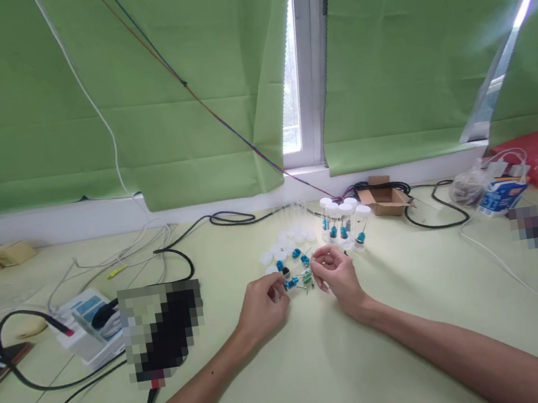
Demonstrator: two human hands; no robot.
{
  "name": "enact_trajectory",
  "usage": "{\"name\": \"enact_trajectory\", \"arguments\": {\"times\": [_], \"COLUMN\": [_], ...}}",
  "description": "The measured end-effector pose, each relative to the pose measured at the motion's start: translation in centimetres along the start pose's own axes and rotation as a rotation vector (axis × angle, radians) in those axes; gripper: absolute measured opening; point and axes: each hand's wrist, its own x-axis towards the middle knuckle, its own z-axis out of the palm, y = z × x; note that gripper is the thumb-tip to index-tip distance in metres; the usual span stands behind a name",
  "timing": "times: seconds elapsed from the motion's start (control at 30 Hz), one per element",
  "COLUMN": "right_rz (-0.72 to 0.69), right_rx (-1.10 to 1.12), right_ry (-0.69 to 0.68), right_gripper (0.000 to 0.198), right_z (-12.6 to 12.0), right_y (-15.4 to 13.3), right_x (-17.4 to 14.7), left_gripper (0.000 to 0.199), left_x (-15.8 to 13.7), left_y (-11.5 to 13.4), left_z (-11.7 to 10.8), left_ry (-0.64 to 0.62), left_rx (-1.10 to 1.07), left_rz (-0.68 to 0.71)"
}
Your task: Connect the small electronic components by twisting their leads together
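My left hand (264, 304) rests low over the table with thumb and fingers pinched together; what they hold, if anything, is too small to make out. Facing it, my right hand (337, 280) has curled fingers with thumb and index closed on something I cannot make out. Between and just beyond the fingertips lie several small blue parts with thin metal shafts (292, 283), a green piece (307, 277) and a small black piece (286, 271). Several round white caps (281, 251) lie behind them. Clear tubes with white caps (362, 218), blue parts inside, stand upright beyond my right hand.
More clear tubes (296, 214) stand behind the caps. An open cardboard box (386, 201) and black cables (434, 225) are at the back right. On the left sit a white power strip (86, 330), a pixelated dark object (168, 338) and more cables.
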Motion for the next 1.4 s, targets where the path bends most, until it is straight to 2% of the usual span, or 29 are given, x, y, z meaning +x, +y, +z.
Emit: {"name": "enact_trajectory", "arguments": {"times": [0.3, 0.63, 0.87, 1.0, 1.17, 1.4], "right_rz": [-0.028, -0.082, -0.146, -0.178, -0.170, -0.184], "right_rx": [-0.034, -0.033, -0.176, -0.279, -0.284, -0.280], "right_ry": [-0.052, -0.017, -0.018, -0.034, -0.044, -0.086], "right_gripper": [0.028, 0.030, 0.024, 0.029, 0.036, 0.037], "right_z": [-0.1, -0.2, 0.0, -0.1, -0.1, 0.0], "right_y": [0.1, 0.3, 0.1, 0.4, 0.8, 0.6], "right_x": [-0.2, 0.0, -0.5, -0.9, -1.1, -1.3], "left_gripper": [0.016, 0.019, 0.013, 0.010, 0.005, 0.004], "left_x": [0.0, 0.1, 0.2, 0.4, 0.5, 0.4], "left_y": [-0.1, 0.0, -0.1, -0.1, -0.1, -0.2], "left_z": [-0.1, -0.1, -0.1, 0.0, -0.1, 0.0], "left_ry": [0.006, 0.005, 0.052, 0.054, 0.070, 0.068], "left_rx": [0.031, 0.014, -0.008, -0.038, -0.075, -0.086], "left_rz": [-0.011, -0.030, -0.069, -0.107, -0.167, -0.154]}}
